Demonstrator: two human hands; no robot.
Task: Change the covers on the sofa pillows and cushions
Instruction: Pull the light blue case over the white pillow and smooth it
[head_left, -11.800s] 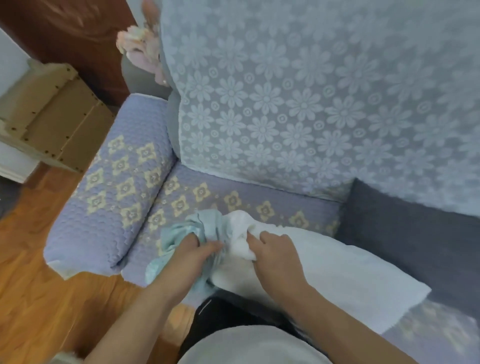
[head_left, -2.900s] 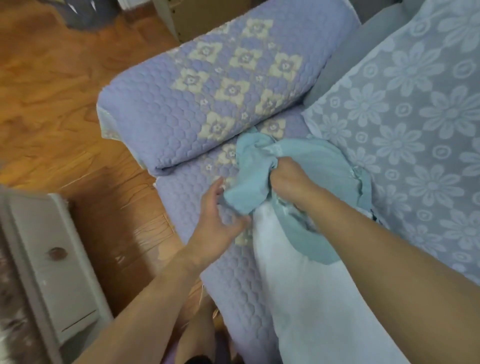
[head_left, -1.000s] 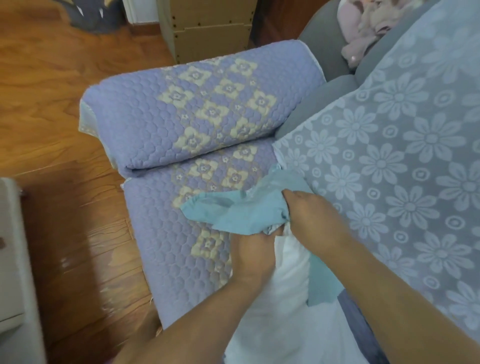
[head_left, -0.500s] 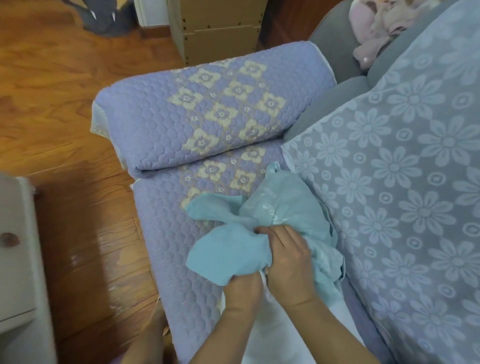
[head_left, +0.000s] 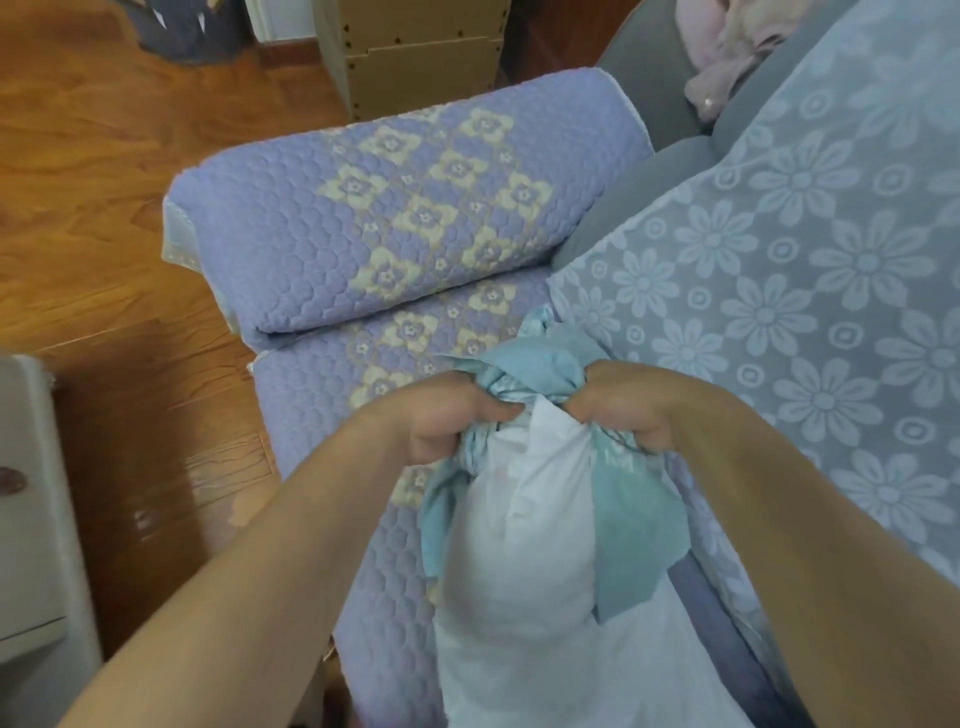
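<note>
Half a second ago both hands bunched the cover together; now the left hand (head_left: 441, 421) and right hand (head_left: 623, 410) each clench one side of the teal cover (head_left: 631, 499), opening it over the white pillow (head_left: 524, 545) end on the sofa seat (head_left: 322, 415), so pulling it down can begin

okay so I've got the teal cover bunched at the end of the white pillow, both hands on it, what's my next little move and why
Probably draw the teal cover a little further down the white pillow toward yourself, both sides evenly. Your left hand and right hand grip its gathered opening either side of the pillow's end, and only that end is covered; most of the pillow is bare.
</note>
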